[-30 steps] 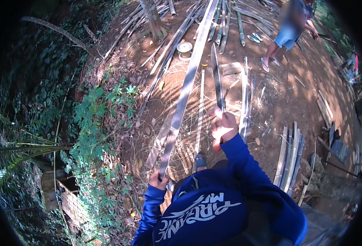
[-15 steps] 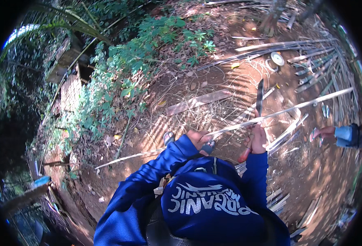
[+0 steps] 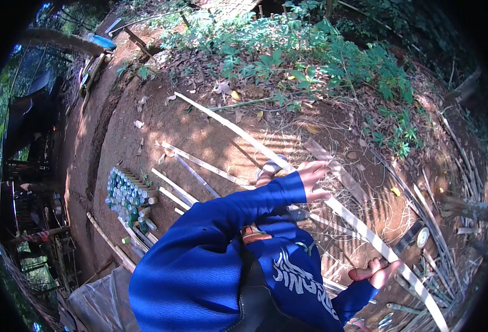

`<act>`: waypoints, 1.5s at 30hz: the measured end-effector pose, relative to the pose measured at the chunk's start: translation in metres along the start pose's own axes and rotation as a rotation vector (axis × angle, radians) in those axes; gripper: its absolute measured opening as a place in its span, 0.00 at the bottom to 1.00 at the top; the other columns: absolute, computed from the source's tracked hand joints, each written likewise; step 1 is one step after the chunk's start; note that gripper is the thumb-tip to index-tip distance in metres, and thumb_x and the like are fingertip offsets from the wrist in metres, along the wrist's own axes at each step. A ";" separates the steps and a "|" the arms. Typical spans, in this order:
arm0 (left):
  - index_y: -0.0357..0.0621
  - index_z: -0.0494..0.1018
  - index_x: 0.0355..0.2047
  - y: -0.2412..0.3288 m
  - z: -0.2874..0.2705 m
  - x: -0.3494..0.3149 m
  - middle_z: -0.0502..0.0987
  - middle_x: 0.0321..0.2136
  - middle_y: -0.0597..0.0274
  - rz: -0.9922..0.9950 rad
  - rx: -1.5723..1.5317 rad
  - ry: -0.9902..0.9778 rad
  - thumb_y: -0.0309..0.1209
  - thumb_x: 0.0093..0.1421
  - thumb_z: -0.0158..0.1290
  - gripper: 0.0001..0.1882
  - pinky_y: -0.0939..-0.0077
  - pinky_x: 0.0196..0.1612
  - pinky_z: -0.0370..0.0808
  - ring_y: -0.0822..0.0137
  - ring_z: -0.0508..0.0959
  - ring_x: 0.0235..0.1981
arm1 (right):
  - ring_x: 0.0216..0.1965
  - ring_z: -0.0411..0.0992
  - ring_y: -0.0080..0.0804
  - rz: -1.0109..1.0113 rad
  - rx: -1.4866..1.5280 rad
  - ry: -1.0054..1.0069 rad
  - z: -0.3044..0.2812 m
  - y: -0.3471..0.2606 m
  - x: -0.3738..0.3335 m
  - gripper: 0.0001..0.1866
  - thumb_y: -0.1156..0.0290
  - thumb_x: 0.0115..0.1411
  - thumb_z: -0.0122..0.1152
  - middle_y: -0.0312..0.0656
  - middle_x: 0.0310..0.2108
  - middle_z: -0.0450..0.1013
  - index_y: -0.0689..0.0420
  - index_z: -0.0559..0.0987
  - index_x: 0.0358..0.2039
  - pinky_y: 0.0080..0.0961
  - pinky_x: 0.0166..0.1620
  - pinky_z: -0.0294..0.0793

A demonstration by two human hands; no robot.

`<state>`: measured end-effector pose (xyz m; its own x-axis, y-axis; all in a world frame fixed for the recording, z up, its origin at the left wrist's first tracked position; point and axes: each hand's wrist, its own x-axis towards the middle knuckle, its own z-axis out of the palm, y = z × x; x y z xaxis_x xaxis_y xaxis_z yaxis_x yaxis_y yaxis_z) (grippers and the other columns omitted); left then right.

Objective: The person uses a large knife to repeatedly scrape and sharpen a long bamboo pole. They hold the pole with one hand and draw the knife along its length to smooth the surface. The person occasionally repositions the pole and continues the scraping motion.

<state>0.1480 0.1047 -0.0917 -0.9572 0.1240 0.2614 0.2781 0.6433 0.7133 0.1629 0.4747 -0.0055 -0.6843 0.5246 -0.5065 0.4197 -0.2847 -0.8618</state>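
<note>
Brown earth (image 3: 194,138), long flat pale strip (image 3: 358,224)

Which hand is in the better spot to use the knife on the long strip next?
Probably the right hand: it seems to hold the knife, whose dark blade sticks out close by the strip. The left hand is farther along the strip without a knife, so steadying may suit it better.

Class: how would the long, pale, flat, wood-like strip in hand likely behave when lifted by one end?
The long, pale, flat, wood-like strip is probably light for its length, looking narrow. It may sag, reaching past the left hand and right hand. It seems unlikely to roll, given its flat face.
</note>
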 end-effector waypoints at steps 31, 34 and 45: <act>0.42 0.63 0.43 0.212 0.115 0.224 0.70 0.16 0.53 0.412 -0.019 -0.588 0.44 0.65 0.49 0.18 0.58 0.22 0.69 0.55 0.73 0.15 | 0.29 0.64 0.17 -0.268 -0.142 -0.656 0.172 0.089 -0.078 0.24 0.50 0.63 0.56 0.29 0.26 0.69 0.56 0.78 0.49 0.19 0.32 0.62; 0.42 0.67 0.34 0.193 0.160 0.242 0.72 0.16 0.56 0.151 -0.527 -0.626 0.37 0.61 0.55 0.13 0.63 0.16 0.71 0.61 0.76 0.14 | 0.25 0.65 0.18 0.216 0.205 -0.630 0.202 0.071 -0.088 0.23 0.48 0.63 0.54 0.30 0.23 0.67 0.57 0.80 0.38 0.19 0.27 0.62; 0.39 0.74 0.35 0.184 0.110 0.283 0.79 0.25 0.62 0.064 -0.688 -1.010 0.27 0.56 0.61 0.09 0.81 0.26 0.72 0.75 0.77 0.24 | 0.18 0.58 0.18 0.115 0.048 -0.494 0.233 0.071 -0.094 0.07 0.69 0.64 0.52 0.30 0.19 0.63 0.60 0.74 0.35 0.24 0.20 0.58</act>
<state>-0.0802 0.3410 0.0418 -0.4865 0.8685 -0.0949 0.0178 0.1185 0.9928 0.1186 0.2184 -0.0246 -0.8406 0.0486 -0.5394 0.4888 -0.3610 -0.7942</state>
